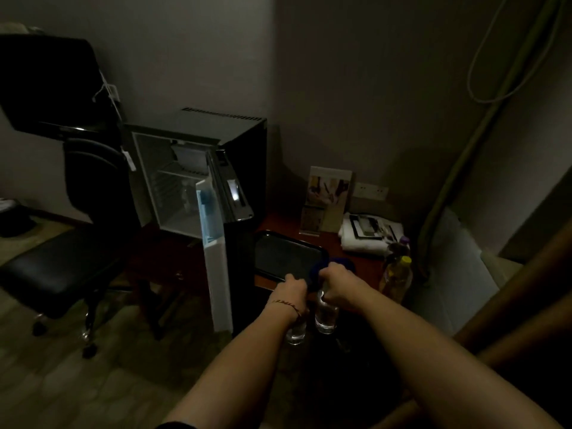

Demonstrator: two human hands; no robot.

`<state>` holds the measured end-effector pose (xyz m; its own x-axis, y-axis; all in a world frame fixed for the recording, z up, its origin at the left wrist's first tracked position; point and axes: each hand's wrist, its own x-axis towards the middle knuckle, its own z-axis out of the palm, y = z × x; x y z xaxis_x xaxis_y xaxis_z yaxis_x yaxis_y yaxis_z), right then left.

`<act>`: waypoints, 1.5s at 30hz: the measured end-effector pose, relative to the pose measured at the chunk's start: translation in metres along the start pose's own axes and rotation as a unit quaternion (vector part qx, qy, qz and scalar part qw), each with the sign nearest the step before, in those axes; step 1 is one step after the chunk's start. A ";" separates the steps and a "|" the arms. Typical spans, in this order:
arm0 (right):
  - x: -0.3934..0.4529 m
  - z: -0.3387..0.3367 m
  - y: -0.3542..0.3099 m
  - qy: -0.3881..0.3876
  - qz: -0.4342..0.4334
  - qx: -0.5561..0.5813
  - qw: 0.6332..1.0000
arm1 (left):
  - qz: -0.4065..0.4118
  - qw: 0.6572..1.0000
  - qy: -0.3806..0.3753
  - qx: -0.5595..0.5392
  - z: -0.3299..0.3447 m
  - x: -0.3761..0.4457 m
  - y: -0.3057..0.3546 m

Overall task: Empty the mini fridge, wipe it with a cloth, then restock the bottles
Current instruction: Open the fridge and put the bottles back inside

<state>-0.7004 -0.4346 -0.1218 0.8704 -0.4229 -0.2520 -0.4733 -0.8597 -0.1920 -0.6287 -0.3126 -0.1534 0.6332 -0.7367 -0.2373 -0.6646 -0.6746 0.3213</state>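
The black mini fridge [198, 168] stands open, its white door [215, 258] swung toward me; a bottle is dimly visible inside [187, 193]. My left hand [292, 287] grips a clear water bottle [296, 331] by its top. My right hand [335, 281] grips another clear bottle [326, 314] the same way. Both bottles hang just in front of the red-brown table's [278, 221] front edge. A dark blue cloth [339, 263] lies on the table just beyond my right hand, beside a black tray [284, 253]. A yellow-capped bottle [397, 278] and a purple-capped bottle [399, 246] stand at the table's right.
A black office chair [62, 193] stands left of the fridge. A brochure stand [329, 199] and folded white towels [370, 233] sit at the back of the table. A wooden rail [507, 305] crosses the lower right. The room is dim.
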 end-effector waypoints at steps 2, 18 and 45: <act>-0.025 0.013 -0.014 -0.002 -0.011 -0.009 1.000 | -0.006 1.000 -0.006 -0.004 0.005 -0.031 -0.009; -0.049 0.098 -0.240 -0.077 -0.052 0.063 0.994 | -0.093 0.995 0.009 -0.024 -0.022 -0.162 -0.207; 0.374 0.012 -0.443 -0.035 -0.064 0.032 0.997 | -0.063 0.997 0.025 0.027 -0.227 0.172 -0.502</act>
<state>-0.1672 -0.2083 -0.1428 0.9134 -0.2882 -0.2874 -0.3692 -0.8840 -0.2868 -0.0955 -0.0904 -0.1475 0.7308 -0.6441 -0.2260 -0.5985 -0.7638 0.2415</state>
